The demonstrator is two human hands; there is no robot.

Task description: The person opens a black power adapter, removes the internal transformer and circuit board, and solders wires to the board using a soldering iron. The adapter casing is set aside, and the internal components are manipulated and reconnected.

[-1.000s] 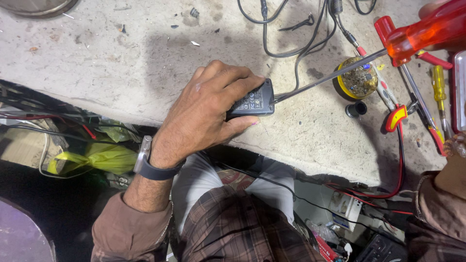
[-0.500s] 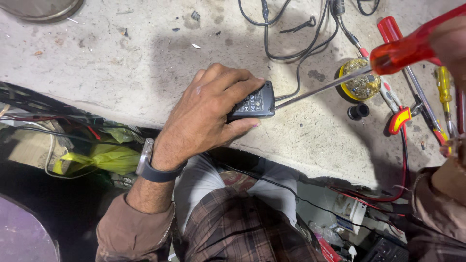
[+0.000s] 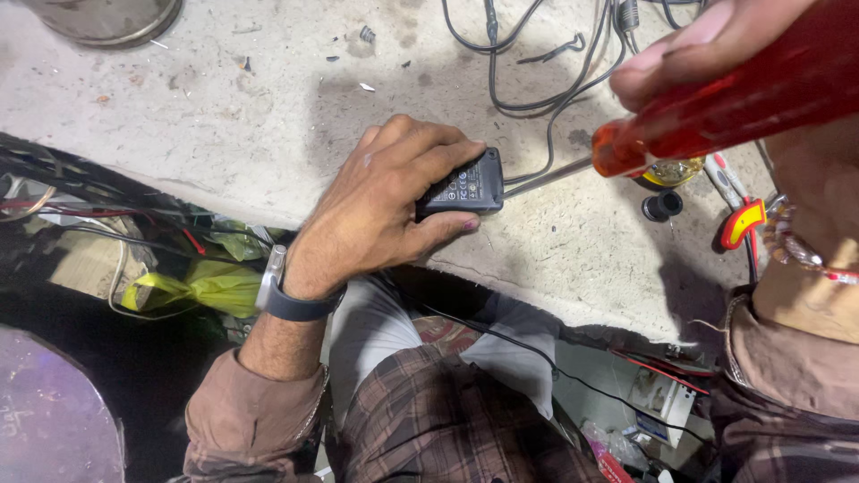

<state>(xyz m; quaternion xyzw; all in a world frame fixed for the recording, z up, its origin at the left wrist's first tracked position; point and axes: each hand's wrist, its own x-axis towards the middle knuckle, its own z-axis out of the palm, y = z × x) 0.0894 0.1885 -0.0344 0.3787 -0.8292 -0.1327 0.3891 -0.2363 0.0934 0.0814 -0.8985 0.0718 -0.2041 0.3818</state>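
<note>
Lap: brown checked cloth [image 3: 447, 420] lowest in view, against the slab's edge.
Left hand [image 3: 376, 210]: clamped over small black plastic power adapter [image 3: 465, 186], pressing it flat near the front edge of the slab.
Right hand [image 3: 716, 45]: wrapped around translucent red-handled screwdriver [image 3: 716, 103], metal shaft slanting down to the adapter's right end.
Surface: rough grey concrete slab [image 3: 206, 125], dusty, stained, scattered with chips.
Farther back: black cables [image 3: 537, 80] looping behind the adapter; round metal vessel [image 3: 98, 16] at the top left corner.
</note>
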